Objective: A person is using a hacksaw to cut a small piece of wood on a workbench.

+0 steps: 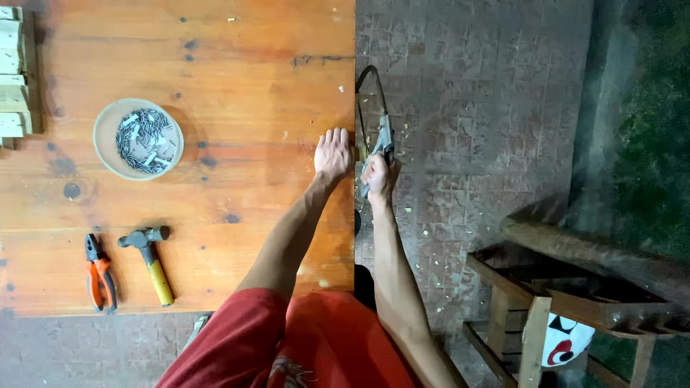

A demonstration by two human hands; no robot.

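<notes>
Both hands sit mid-frame at the table (215,65) edge: left hand (333,153) lies flat, fingers together, pressing a small wood piece (359,151); right hand (378,177) is closed around a coping saw (375,122) just beside it. Bowl of nails (139,139), hammer (149,260), pliers (99,273) lie left.

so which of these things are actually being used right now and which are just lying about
In use:
- left hand pressing flat at the edge of the orange wooden table
- right hand gripping the grey metal-framed hand saw at that edge

Lying about:
- round beige bowl of grey nails
- yellow-handled hammer
- orange-handled pliers
- pale wooden blocks
</notes>
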